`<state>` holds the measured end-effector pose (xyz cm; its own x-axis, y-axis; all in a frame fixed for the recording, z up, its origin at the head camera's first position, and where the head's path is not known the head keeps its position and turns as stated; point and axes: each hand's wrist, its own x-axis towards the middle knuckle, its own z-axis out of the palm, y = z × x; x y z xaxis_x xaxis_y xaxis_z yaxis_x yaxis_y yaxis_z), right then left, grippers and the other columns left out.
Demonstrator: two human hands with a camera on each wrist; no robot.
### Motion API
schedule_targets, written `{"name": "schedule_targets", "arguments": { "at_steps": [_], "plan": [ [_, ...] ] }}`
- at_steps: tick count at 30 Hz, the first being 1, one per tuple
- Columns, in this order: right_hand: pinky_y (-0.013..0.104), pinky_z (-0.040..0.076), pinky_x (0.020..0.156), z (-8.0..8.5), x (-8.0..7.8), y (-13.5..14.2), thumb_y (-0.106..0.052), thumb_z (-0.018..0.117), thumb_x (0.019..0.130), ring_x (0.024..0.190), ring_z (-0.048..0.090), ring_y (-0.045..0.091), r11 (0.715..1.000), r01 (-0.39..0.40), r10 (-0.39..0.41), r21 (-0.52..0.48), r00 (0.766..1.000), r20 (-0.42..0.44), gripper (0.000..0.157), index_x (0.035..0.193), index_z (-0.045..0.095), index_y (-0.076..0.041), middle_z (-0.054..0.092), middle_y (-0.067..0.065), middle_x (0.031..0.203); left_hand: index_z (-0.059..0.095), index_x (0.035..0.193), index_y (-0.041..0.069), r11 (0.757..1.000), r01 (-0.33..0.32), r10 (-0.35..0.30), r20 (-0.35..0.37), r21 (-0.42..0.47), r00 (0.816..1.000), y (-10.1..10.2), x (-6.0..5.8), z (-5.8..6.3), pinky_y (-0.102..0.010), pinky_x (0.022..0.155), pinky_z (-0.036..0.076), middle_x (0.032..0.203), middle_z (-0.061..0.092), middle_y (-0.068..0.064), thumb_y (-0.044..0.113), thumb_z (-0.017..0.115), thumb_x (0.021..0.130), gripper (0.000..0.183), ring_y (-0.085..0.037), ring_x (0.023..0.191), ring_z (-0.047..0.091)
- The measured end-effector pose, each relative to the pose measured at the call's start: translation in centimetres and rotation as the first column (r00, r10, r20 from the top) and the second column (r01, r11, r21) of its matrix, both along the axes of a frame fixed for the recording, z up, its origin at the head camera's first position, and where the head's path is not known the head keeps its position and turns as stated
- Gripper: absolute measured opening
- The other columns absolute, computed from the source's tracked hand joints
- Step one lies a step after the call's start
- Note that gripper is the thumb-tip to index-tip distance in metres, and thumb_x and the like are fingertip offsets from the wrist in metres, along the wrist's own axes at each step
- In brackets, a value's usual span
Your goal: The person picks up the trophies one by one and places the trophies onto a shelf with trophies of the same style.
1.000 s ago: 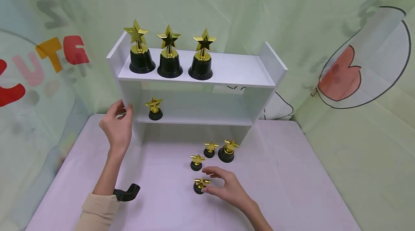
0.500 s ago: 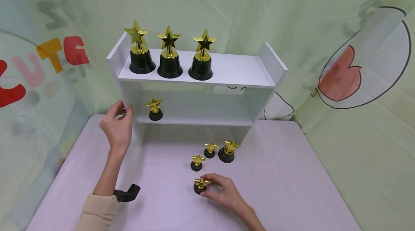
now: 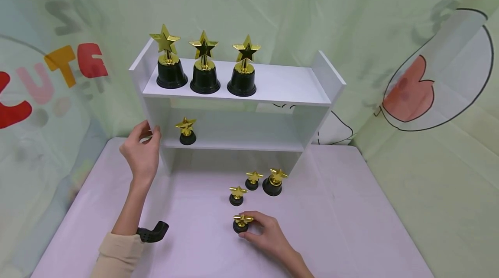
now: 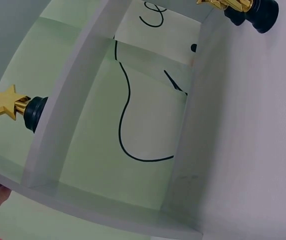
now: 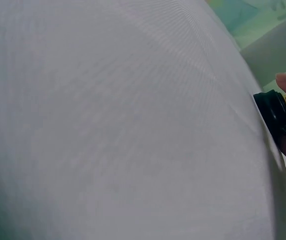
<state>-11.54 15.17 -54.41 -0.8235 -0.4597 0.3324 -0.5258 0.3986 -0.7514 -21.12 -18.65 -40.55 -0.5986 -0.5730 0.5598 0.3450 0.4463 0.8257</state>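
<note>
Partly cropped in right wrist view: right hand (image 3: 266, 235), trophy (image 5: 273, 111).

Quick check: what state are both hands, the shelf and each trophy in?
White shelf, standing upright
Left hand, gripping the white shelf's side
Nearest trophy, upright
Right hand, holding the nearest trophy
Three other table trophies, upright, untouched
Middle-shelf trophy, upright
Top-shelf trophies, all three upright

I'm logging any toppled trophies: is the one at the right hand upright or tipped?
Upright: the trophy has its black base down against the tablecloth and its gold star on top.
</note>
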Motion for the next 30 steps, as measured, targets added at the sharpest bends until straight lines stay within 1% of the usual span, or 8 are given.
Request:
{"name": "schedule_targets", "arguments": {
  "at_steps": [5,10,18,26,30],
  "plan": [
    [0.025,0.055,0.088,-0.26,0.07,-0.06,-0.017,0.082,0.076,0.098,0.069,0.012,1.000,0.023,-0.023,0.009,1.000,-0.003,0.042,0.115,0.067,-0.019,0.072,-0.006,0.109,0.073,0.111,0.005,1.000,-0.007,0.007,0.007,-0.003,1.000,0.03,0.02,0.00,-0.006,0.070,0.047,0.096,0.073,-0.015,0.017,0.067,0.089,0.025,0.004,0.077,0.058],
    [0.026,0.055,0.088,-0.43,0.01,-0.15,-0.013,0.082,0.076,0.097,0.069,0.011,0.999,0.048,-0.048,0.008,0.999,-0.011,0.039,0.113,0.069,-0.021,0.072,-0.007,0.107,0.073,0.111,0.006,1.000,-0.008,0.008,0.002,-0.003,1.000,0.04,0.00,0.03,-0.006,0.069,0.047,0.096,0.073,-0.015,0.016,0.068,0.089,0.024,0.004,0.077,0.058],
    [0.025,0.056,0.087,-0.58,-0.17,-0.34,-0.014,0.081,0.077,0.096,0.069,0.008,0.997,0.081,-0.081,0.003,0.996,0.041,0.036,0.109,0.070,-0.023,0.073,-0.009,0.106,0.074,0.110,0.009,1.000,0.005,-0.005,0.000,0.020,1.000,0.18,0.19,0.28,-0.007,0.069,0.048,0.095,0.073,-0.014,0.016,0.069,0.088,0.023,0.000,0.076,0.059],
    [0.024,0.056,0.085,-0.53,-0.14,-0.62,-0.016,0.080,0.078,0.094,0.068,0.005,0.992,0.127,-0.127,0.010,0.989,0.075,0.030,0.105,0.070,-0.026,0.072,-0.012,0.104,0.073,0.110,0.006,1.000,-0.002,0.002,0.002,0.003,1.000,0.08,0.05,0.13,-0.006,0.069,0.049,0.095,0.073,-0.014,0.016,0.068,0.089,0.024,0.003,0.076,0.060],
    [0.024,0.056,0.084,-0.55,-0.13,-0.69,-0.015,0.080,0.079,0.092,0.068,0.004,0.990,0.141,-0.141,0.009,0.987,0.082,0.029,0.104,0.071,-0.027,0.072,-0.012,0.102,0.073,0.110,0.006,1.000,-0.006,0.006,0.004,-0.001,1.000,0.01,-0.05,-0.05,-0.006,0.069,0.048,0.094,0.073,-0.015,0.016,0.068,0.089,0.025,0.004,0.076,0.059]
  ]
}}
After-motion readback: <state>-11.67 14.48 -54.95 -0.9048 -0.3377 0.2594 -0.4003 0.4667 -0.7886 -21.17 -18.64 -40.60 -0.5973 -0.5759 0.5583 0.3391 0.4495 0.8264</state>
